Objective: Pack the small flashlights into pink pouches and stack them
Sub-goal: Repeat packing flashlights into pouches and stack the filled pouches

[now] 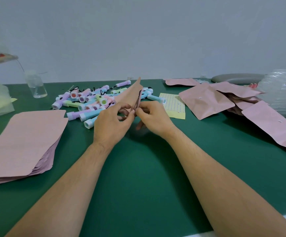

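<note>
Just on the near side of the heap of small flashlights (pixel 90 101), a pink pouch (pixel 130 94) is held edge-on over the middle of the green table (pixel 147 168). Its near end is pinched by the left hand (pixel 112 122) on one side and the right hand (pixel 154 117) on the other, seemingly to part the mouth. If the thin walls cling or slip from either pinch, the mouth may fail to open, and a hard pull could crease it or drop it among the flat pouches (pixel 24 139) stacked near left.
</note>
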`<state>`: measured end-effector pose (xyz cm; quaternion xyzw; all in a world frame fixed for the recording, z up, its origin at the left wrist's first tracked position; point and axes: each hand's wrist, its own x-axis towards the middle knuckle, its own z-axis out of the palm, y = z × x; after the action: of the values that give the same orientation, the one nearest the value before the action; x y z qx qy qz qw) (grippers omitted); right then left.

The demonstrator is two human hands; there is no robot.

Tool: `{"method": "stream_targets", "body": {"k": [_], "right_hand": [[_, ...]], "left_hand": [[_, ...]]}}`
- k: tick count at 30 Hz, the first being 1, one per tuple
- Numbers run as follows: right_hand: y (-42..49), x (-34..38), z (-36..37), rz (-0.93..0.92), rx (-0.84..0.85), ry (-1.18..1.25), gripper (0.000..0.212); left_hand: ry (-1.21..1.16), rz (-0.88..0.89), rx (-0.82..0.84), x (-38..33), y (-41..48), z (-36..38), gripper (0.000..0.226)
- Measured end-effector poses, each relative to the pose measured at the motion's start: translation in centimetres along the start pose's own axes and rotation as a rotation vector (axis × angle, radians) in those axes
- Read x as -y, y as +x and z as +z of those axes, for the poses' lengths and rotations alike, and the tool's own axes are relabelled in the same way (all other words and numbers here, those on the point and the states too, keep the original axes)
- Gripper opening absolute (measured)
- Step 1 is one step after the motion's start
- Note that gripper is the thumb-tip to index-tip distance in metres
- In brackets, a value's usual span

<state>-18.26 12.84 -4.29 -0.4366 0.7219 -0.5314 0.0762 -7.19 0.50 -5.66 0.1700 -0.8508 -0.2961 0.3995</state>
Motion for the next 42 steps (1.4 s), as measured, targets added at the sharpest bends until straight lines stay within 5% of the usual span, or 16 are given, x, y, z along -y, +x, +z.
{"method": "stream_targets", "body": {"k": [16, 42], "right_hand": [[-0.3, 0.7, -0.5, 0.019, 0.05, -0.186, 0.027], [-0.4, 0.7, -0.2, 0.077, 0.011, -0.276, 0.023]], "left_hand": [[0.237, 0.258, -0.058, -1.2, -0.3, -0.4, 0.017], [0.083, 0.125, 0.02, -1.1, -0.1, -0.4, 0.019]]}}
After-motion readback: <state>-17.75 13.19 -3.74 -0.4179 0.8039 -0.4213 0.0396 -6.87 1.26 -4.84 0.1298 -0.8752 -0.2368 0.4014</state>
